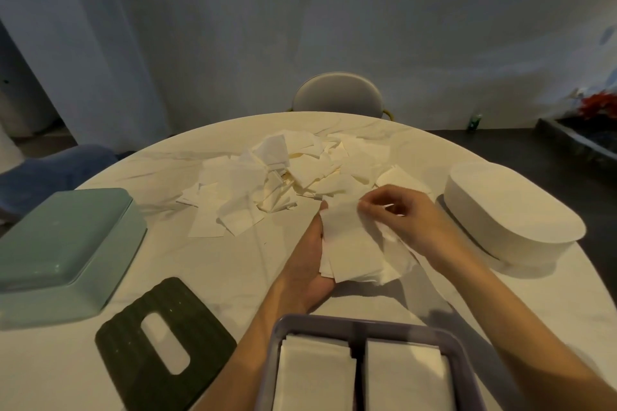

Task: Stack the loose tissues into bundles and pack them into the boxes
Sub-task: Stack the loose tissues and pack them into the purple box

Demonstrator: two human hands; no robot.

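Observation:
A heap of loose white tissues lies at the middle of the round white table. My left hand lies palm up under a small stack of tissues, which hides its fingers. My right hand hovers over the stack's right side, its fingertips pinching a tissue there. A purple box at the near edge holds two neat tissue bundles side by side. A white oval box stands upside down at the right. A teal rectangular box sits upside down at the left.
A dark ribbed lid with an oval slot lies flat near the front left. A grey chair stands behind the table and a blue seat at the far left. A dark counter with red flowers sits at the right.

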